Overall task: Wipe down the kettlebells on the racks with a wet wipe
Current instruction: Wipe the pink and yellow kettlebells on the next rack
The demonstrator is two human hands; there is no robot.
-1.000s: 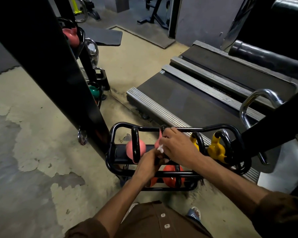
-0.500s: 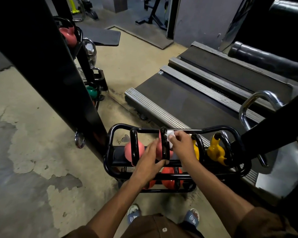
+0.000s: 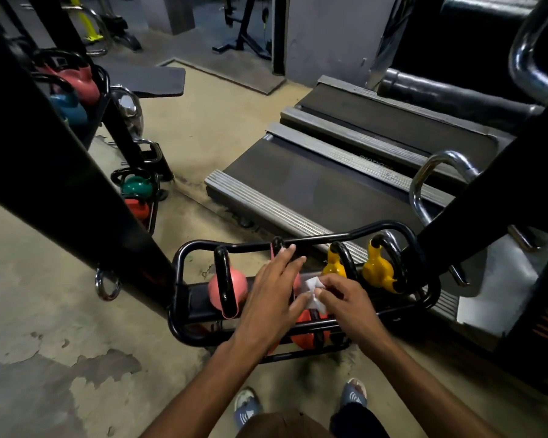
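A low black tube rack (image 3: 181, 298) stands on the floor in front of me. Its top tier holds a pink kettlebell (image 3: 239, 284) at the left and two yellow kettlebells (image 3: 378, 270) at the right. A second pink kettlebell in the middle is mostly hidden under my hands. My left hand (image 3: 274, 298) lies over it with the fingers stretched out. My right hand (image 3: 345, 298) pinches a white wet wipe (image 3: 314, 287) against that kettlebell's right side. Orange kettlebells (image 3: 304, 338) sit on the lower tier.
A thick black slanted post (image 3: 60, 172) crosses the left side. Behind it another rack (image 3: 154, 197) holds red, blue and green kettlebells. Two treadmill decks (image 3: 314, 184) lie beyond the rack. A black frame with chrome handles (image 3: 431, 172) rises on the right. My sandalled feet (image 3: 247, 406) stand below.
My right hand has brought the wipe down from the middle kettlebell's handle top to its right side. My left hand has spread flat over the kettlebell. The camera has come closer.
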